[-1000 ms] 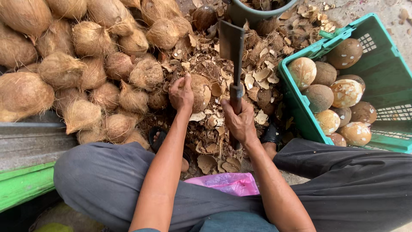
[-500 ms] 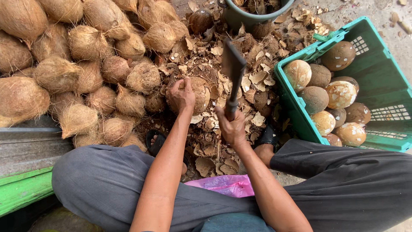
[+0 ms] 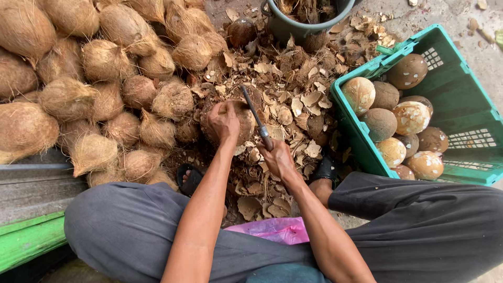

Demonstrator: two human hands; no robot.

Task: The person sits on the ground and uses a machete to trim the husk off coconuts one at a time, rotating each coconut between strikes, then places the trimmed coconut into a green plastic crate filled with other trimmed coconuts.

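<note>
My left hand (image 3: 222, 121) clamps down on a brown husked coconut (image 3: 244, 124) resting on the ground among shell chips. My right hand (image 3: 277, 159) grips the handle of a cleaver (image 3: 253, 112), whose blade is edge-on and touches the coconut's right side just beside my left fingers. Both forearms reach out over my knees in grey trousers.
A heap of fibrous unpeeled coconuts (image 3: 94, 78) fills the left side. A green plastic crate (image 3: 461, 110) on the right holds several peeled coconuts (image 3: 390, 123). A dark bucket (image 3: 301, 21) of husk scraps stands ahead. Shell chips (image 3: 293, 99) litter the ground, a pink bag (image 3: 275, 229) lies by my legs.
The cleaver has swung down from a raised, flat-on position to strike the coconut's side. My left hand has stayed pressed on the coconut.
</note>
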